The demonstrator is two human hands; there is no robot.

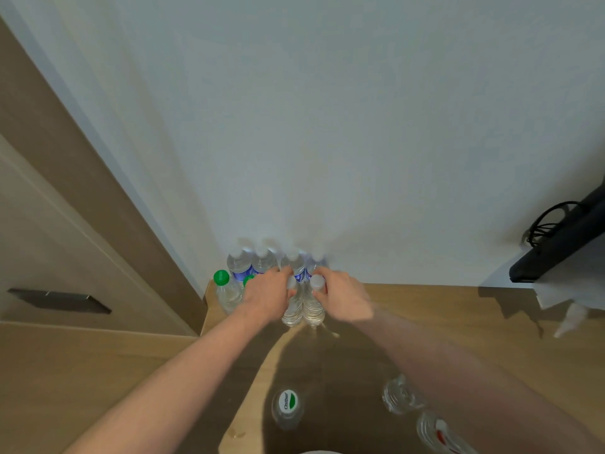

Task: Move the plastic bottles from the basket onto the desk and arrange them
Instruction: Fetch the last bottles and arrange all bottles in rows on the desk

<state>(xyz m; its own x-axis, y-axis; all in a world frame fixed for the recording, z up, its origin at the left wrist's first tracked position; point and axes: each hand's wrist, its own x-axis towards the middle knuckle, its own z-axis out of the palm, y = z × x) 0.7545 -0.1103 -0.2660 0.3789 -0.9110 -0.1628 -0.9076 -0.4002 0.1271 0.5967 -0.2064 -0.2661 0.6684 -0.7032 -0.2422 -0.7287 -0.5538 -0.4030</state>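
Both hands gripping upright bottles — L hand (pixel 266 294) on left bottle (pixel 292 308), R hand (pixel 343 298) on right bottle (pixel 315 306) — desk (pixel 442 322) rear

Two bare forearms, no sleeves, left hand (pixel 266 294), right hand (pixel 343 294), unadorned

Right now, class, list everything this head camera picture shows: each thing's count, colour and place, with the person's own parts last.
blue-label bottles: four, clear, back row at the wall
green-cap bottles: two, clear, left of the hands
held bottles: two, clear, white caps, side by side
near bottles: three, clear, desk front
desk: one, wooden
dark device: one, black, right edge
left hand: grips left held bottle
right hand: grips right held bottle
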